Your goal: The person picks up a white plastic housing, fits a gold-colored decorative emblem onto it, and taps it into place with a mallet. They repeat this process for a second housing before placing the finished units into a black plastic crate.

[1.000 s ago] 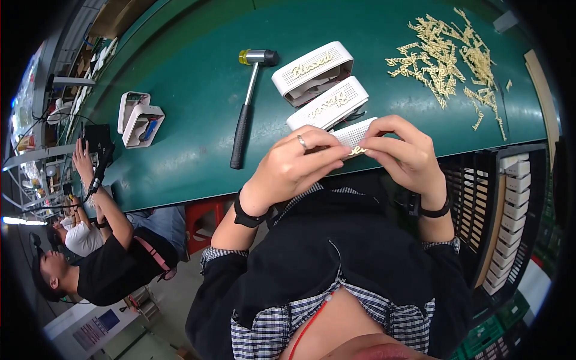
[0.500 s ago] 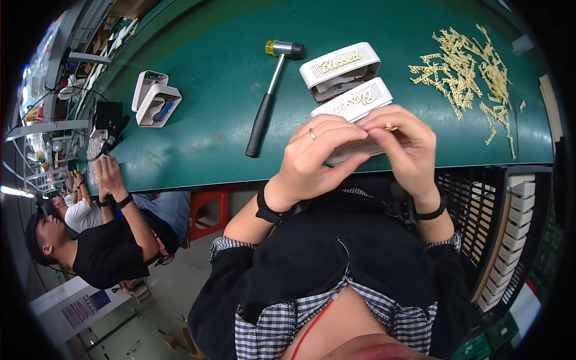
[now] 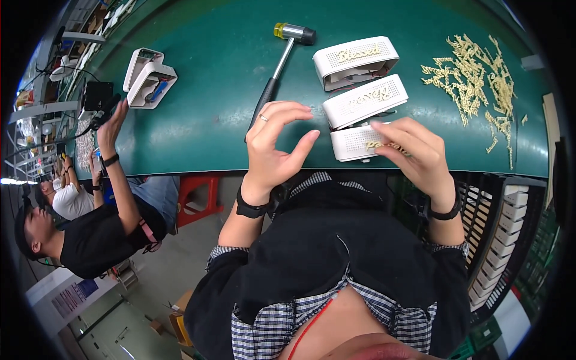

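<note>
My right hand [image 3: 420, 147] pinches a cream cut-out lettering piece [image 3: 373, 146] over the perforated face of the nearest white plastic housing [image 3: 347, 144]. Whether the piece touches that face, I cannot tell. To the left of this housing, my left hand [image 3: 273, 147] is raised, thumb and fingers apart, with nothing in it. Just beyond stands a middle white housing [image 3: 339, 115], and behind it a far white housing [image 3: 327, 65]. Both have cream lettering on their dotted faces. Thin wires show by the housings.
A mallet [image 3: 294, 34] lies beyond my left hand, which covers its handle's end. Loose cream lettering pieces [image 3: 471, 78] are heaped at right. Two open white housings [image 3: 153, 84] stand at left. A co-worker [image 3: 99, 222] sits left; a black crate [image 3: 501, 240] is below the table's right edge.
My hands have separated: the left has moved left and opened, away from the housing. The right still pinches the lettering piece, which now shows against the nearest housing. The whole view has shifted slightly.
</note>
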A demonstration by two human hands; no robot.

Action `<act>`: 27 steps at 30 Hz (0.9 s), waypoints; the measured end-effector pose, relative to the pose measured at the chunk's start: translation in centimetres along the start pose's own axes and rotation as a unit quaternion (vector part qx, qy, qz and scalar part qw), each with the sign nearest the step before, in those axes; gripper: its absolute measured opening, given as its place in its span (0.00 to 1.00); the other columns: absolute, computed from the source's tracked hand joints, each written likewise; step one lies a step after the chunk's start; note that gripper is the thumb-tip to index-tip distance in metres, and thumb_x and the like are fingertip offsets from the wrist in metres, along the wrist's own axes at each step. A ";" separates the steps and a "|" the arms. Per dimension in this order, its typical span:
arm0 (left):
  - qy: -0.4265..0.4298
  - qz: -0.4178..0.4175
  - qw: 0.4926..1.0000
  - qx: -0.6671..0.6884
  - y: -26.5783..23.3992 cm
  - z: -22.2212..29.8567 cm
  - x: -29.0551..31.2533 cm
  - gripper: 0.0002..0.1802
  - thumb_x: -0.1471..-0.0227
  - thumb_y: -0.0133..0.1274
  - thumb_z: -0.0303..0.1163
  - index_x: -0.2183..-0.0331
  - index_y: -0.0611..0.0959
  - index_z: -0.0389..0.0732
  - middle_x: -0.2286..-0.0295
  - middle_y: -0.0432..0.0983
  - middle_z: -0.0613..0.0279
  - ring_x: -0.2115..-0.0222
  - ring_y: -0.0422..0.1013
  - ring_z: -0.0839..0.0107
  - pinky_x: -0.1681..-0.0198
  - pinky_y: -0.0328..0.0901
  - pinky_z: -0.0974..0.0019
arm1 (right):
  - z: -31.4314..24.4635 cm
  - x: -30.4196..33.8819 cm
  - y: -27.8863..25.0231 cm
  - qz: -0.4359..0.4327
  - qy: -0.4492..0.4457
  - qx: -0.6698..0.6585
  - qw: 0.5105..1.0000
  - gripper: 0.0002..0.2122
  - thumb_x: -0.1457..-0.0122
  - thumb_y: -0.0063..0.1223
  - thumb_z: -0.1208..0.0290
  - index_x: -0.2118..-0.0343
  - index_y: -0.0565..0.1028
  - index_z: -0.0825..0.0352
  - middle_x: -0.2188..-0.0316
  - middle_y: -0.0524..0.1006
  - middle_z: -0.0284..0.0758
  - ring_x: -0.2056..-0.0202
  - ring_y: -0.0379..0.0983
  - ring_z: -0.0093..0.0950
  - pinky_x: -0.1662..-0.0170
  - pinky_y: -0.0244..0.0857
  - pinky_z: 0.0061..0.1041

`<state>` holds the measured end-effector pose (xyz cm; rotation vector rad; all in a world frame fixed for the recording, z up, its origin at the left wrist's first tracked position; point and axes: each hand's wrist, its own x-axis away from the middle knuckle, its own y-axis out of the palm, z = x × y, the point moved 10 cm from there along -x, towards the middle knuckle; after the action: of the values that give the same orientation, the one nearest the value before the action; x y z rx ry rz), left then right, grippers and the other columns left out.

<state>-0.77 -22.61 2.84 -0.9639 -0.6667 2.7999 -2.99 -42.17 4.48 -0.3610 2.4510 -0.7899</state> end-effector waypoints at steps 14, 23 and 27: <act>0.007 -0.032 0.999 0.017 1.4 0.4 -0.3 0.11 0.64 0.64 0.22 0.71 0.82 0.37 0.66 0.78 0.55 0.64 0.73 0.62 0.60 0.67 0.64 | 1.3 -0.5 0.6 0.087 0.088 -0.086 0.989 0.08 0.57 0.65 0.84 0.71 0.79 0.73 0.74 0.79 0.37 0.72 0.77 0.24 0.70 0.69 0.19; 0.015 -0.028 0.999 0.002 1.3 0.4 -0.3 0.11 0.65 0.64 0.22 0.72 0.82 0.37 0.66 0.78 0.56 0.64 0.73 0.61 0.60 0.67 0.64 | 1.4 -1.2 0.8 0.042 0.105 -0.030 0.993 0.06 0.55 0.64 0.83 0.72 0.80 0.72 0.74 0.80 0.35 0.73 0.76 0.22 0.71 0.68 0.18; 0.012 -0.024 1.000 0.000 1.2 0.2 -0.2 0.11 0.65 0.64 0.23 0.72 0.82 0.38 0.66 0.78 0.58 0.64 0.73 0.61 0.60 0.67 0.64 | 2.1 -1.0 1.0 0.033 0.144 -0.083 0.986 0.06 0.55 0.64 0.83 0.72 0.80 0.72 0.74 0.80 0.35 0.74 0.75 0.21 0.71 0.68 0.17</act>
<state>-0.67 -23.84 2.60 -0.9675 -0.6764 2.7422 -1.05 -41.93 2.86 -0.2364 2.7944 -0.6497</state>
